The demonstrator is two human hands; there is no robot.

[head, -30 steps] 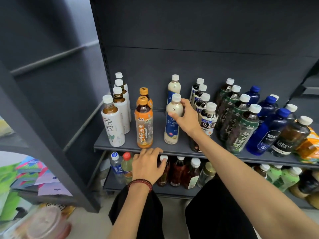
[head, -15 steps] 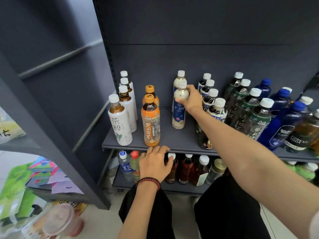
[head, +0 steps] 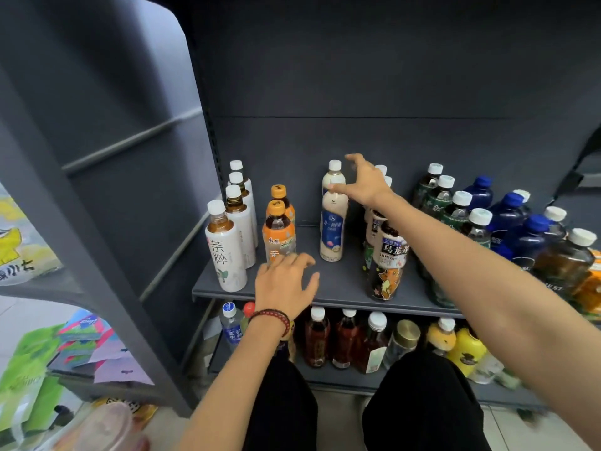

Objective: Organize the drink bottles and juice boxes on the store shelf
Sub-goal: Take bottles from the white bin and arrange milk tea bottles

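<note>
Above the dark grey metal shelf [head: 344, 283], the right hand [head: 364, 182] has let go of the cream plastic bottle with the blue label [head: 332, 227], its fingers now spread and empty beside the cap. The left hand [head: 286, 283] has risen from the shelf edge, fingers loose and holding nothing, just before the orange-capped tea bottle [head: 279, 229]. The cream bottle stands upright mid-shelf, right of the orange-capped one.

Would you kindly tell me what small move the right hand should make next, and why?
Probably lift the right hand clear of the front cream plastic bottle with a blue label: its fingers are spread, gripping nothing, and the bottle stands upright in line before its white-capped twin, so that row looks settled.
</note>
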